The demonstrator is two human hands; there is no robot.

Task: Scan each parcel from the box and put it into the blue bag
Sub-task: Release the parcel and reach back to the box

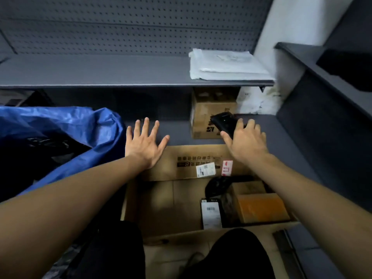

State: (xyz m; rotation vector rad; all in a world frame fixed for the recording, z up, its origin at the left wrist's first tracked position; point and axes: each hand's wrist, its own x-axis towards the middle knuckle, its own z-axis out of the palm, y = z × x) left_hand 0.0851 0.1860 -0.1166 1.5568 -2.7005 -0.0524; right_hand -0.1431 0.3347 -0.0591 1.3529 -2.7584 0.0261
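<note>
While both bare arms reach forward over the open cardboard box [161, 200], the left hand [144, 144] is spread wide, fingers straight and apart, holding nothing, above the box's far flap near the blue bag [66, 133]. The right hand [246, 140] grips a black handheld scanner [224, 122], thumb along its left side and fingers curled over its near end. Inside the box, at the right, lie an orange-brown parcel [261, 208], a dark parcel with a white barcode label [211, 214] and a black wrapped parcel [216, 185]. The blue bag gapes open at the left, dark items inside. On the far shelf [100, 71] rests a stack of white mailers [225, 64], and a smaller cardboard carton [203, 113] stands under it.
</note>
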